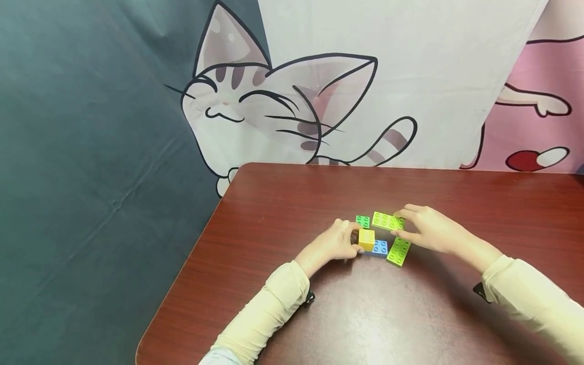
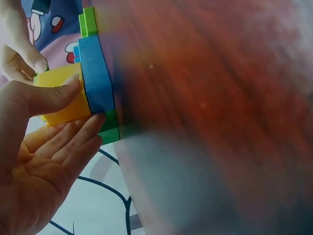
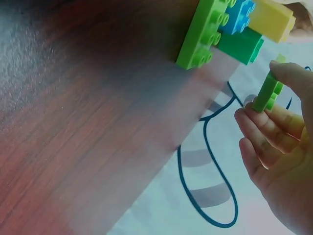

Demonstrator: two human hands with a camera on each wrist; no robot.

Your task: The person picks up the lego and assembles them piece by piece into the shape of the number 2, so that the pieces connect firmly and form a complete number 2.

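My left hand [image 1: 333, 242] grips a yellow block [image 1: 366, 240] between thumb and fingers. The block sits over the left end of a blue brick [image 1: 380, 248], whose studs show at its right. With thumb and fingertips, my right hand [image 1: 431, 229] pinches a lime green brick [image 3: 267, 93], which appears raised off the table in the right wrist view. Another lime green brick [image 1: 399, 252] stands at the blue brick's right end, its studs up. Behind the yellow block lies a small dark green brick [image 1: 362, 221], partly covered in the left wrist view.
The bricks stand on a reddish-brown wooden table [image 1: 255, 228] with a rounded far left corner. Right behind its far edge hangs a cloth [image 1: 433, 61] printed with a cartoon cat. Dark bands show at both sleeves.
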